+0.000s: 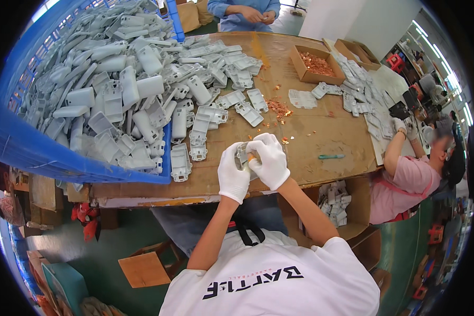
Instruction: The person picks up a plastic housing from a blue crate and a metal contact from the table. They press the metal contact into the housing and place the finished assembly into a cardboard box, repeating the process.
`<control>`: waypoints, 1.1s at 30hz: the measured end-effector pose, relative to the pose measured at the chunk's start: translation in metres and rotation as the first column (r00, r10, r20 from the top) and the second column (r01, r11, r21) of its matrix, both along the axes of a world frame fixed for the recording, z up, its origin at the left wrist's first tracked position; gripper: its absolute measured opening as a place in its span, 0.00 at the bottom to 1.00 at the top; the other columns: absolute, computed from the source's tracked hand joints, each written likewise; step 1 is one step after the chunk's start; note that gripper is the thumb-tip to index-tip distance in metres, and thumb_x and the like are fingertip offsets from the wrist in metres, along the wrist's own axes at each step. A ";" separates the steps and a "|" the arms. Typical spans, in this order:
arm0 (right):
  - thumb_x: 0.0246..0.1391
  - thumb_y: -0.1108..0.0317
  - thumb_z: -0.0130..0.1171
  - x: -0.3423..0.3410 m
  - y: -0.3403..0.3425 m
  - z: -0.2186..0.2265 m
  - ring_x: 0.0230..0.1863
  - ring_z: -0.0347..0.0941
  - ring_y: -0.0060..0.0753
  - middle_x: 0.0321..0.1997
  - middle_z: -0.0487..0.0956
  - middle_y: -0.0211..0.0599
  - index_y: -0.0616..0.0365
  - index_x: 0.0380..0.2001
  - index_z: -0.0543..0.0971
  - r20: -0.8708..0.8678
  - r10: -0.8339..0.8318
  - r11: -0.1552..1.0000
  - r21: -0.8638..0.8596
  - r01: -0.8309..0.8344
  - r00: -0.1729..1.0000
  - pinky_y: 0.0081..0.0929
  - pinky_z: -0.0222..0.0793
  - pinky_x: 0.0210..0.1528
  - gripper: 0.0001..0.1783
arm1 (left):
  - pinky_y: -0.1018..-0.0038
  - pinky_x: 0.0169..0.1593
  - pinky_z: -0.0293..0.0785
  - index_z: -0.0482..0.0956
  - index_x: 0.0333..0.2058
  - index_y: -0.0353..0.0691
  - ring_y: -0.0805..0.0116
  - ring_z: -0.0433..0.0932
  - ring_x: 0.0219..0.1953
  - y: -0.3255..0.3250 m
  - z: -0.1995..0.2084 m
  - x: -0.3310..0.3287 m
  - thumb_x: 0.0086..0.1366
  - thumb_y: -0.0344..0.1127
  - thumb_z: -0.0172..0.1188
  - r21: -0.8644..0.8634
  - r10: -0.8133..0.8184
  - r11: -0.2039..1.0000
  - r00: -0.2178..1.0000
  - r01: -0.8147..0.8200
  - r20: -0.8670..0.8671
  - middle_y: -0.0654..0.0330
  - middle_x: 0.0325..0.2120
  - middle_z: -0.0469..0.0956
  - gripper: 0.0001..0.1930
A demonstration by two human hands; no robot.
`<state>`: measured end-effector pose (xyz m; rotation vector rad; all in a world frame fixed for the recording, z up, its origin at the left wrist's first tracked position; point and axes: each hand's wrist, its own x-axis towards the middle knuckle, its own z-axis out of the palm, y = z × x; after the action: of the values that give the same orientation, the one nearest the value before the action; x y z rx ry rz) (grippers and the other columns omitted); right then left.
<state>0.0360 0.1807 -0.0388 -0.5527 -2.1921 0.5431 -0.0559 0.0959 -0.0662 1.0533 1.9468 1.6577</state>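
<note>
Together, gloved hands (233,176), curled at grey casing (242,153)

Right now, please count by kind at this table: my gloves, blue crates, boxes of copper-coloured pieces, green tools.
Your gloves: 2
Blue crate: 1
Box of copper-coloured pieces: 1
Green tool: 1
Total: 5

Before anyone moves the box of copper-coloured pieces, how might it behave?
The straight-sided cardboard box would probably slide, not roll. Its copper-coloured pieces look metallic, so it may feel heavy. Its open top means tilting could spill them.
</note>
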 end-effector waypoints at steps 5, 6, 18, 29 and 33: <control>0.36 0.76 0.63 -0.003 -0.001 0.002 0.40 0.70 0.44 0.34 0.72 0.37 0.53 0.30 0.77 0.085 -0.041 0.999 0.038 0.038 0.996 0.36 0.68 0.42 0.13 | 0.66 0.50 0.73 0.74 0.48 0.38 0.54 0.77 0.46 -0.005 0.004 0.000 0.52 0.20 0.60 0.026 0.006 1.000 0.997 -0.004 -0.077 0.53 0.41 0.76 0.22; 0.36 0.76 0.63 -0.003 -0.004 0.003 0.40 0.70 0.44 0.34 0.72 0.37 0.53 0.30 0.77 0.085 -0.037 0.999 0.038 0.034 0.996 0.36 0.68 0.42 0.13 | 0.68 0.51 0.73 0.75 0.48 0.37 0.57 0.78 0.46 -0.005 0.006 0.000 0.51 0.20 0.61 0.042 0.025 0.999 0.997 -0.022 -0.079 0.54 0.42 0.77 0.22; 0.52 0.69 0.64 0.012 -0.002 -0.006 0.33 0.80 0.28 0.31 0.82 0.40 0.62 0.36 0.79 0.031 0.022 0.745 -0.667 0.005 0.999 0.25 0.74 0.38 0.10 | 0.68 0.42 0.75 0.75 0.45 0.41 0.56 0.78 0.39 -0.013 0.019 -0.006 0.50 0.22 0.65 0.043 -0.052 0.997 0.945 0.070 -0.324 0.55 0.36 0.76 0.21; 0.56 0.70 0.59 0.006 -0.011 -0.031 0.37 0.73 0.18 0.38 0.79 0.30 0.62 0.43 0.77 -0.288 -0.069 0.295 -0.921 -0.256 0.955 0.19 0.70 0.39 0.12 | 0.67 0.35 0.76 0.76 0.42 0.44 0.58 0.79 0.33 -0.007 0.012 0.006 0.50 0.27 0.67 0.002 0.085 0.996 0.923 -0.091 -0.375 0.58 0.32 0.76 0.19; 0.59 0.70 0.57 0.006 -0.013 -0.034 0.38 0.73 0.16 0.39 0.79 0.29 0.61 0.45 0.77 -0.383 -0.080 0.073 -0.923 -0.377 0.920 0.18 0.68 0.40 0.12 | 0.67 0.32 0.75 0.76 0.39 0.46 0.59 0.80 0.31 -0.010 0.013 0.006 0.50 0.29 0.67 -0.047 0.117 0.986 0.869 -0.159 -0.481 0.61 0.31 0.76 0.16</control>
<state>0.0418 0.1681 -0.0730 -0.8008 -1.1579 2.2022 -0.0504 0.0864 -0.0534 1.4245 2.4297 1.4609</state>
